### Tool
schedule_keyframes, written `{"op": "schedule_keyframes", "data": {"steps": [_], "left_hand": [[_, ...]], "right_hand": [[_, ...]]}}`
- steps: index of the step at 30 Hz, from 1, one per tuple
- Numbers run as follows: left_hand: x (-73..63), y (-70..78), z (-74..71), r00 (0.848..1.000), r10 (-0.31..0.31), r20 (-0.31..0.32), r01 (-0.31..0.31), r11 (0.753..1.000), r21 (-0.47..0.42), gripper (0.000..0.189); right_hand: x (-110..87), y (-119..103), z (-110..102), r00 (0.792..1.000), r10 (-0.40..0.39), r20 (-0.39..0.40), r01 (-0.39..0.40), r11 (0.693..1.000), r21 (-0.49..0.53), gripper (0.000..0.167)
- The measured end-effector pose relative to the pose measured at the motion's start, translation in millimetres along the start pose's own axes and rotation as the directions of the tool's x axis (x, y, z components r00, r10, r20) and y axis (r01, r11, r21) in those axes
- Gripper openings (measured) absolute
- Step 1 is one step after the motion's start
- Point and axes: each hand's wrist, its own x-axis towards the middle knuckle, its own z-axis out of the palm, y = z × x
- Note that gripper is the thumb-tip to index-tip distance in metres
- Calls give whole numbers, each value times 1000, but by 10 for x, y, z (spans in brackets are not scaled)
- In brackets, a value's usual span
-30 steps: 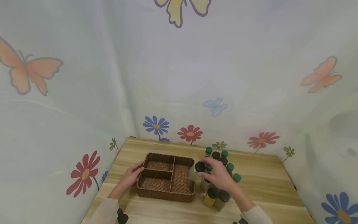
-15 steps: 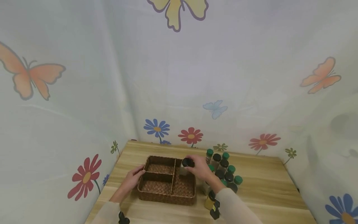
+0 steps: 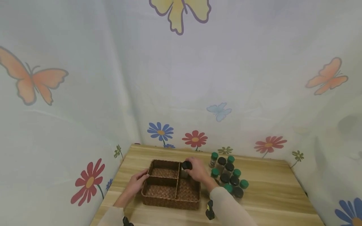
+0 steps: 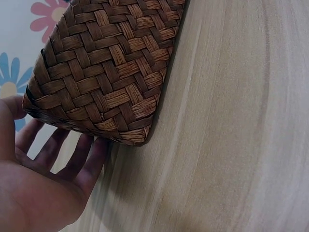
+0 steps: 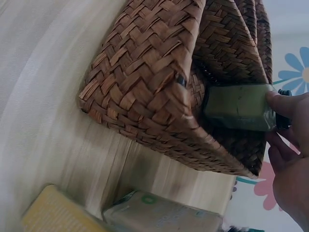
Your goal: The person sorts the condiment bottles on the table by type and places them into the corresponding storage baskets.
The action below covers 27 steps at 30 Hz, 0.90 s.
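Observation:
A woven brown basket (image 3: 169,202) with three compartments stands on the table. My left hand (image 3: 136,185) grips its left side, thumb at the rim and fingers against the outer wall (image 4: 101,67). In the long right-hand compartment, my right hand (image 3: 198,172) holds a spice jar by its black lid (image 3: 186,165). The clear jar body (image 5: 237,107), with pale greenish contents, is down inside the compartment near its back end. Whether its base touches the basket floor is hard to see.
Several spice jars with black lids (image 3: 229,167) and green lids (image 3: 244,184) stand grouped right of the basket. A yellow jar (image 5: 63,212) and a clear jar (image 5: 159,215) show beside the basket in the right wrist view. A printed curtain (image 3: 181,78) surrounds the wooden table (image 3: 271,188).
My right hand has carried the jar leftward from beside the jar group, over the basket's right rim, and down into the back of the right compartment. The left hand stays on the basket.

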Motion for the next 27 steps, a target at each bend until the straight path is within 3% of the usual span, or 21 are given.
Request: {"op": "schedule_keyframes", "data": {"steps": [7, 17, 22, 27], "left_hand": [[-13, -42, 55, 999, 29, -16, -29, 1000, -2, 48], [-41, -53, -15, 999, -8, 42, 11, 998, -60, 51], [-8, -37, -16, 1000, -7, 28, 9, 998, -55, 54], [-19, -30, -18, 1000, 15, 25, -13, 998, -56, 55]], "right_hand": [[12, -23, 48, 1000, 18, 13, -18, 1000, -5, 38], [70, -94, 45, 997, 44, 65, -37, 994, -99, 50], [39, -97, -121, 994, 13, 105, -10, 1000, -26, 57], [-159, -122, -437, 988, -58, 144, 54, 998, 35, 55]]}}
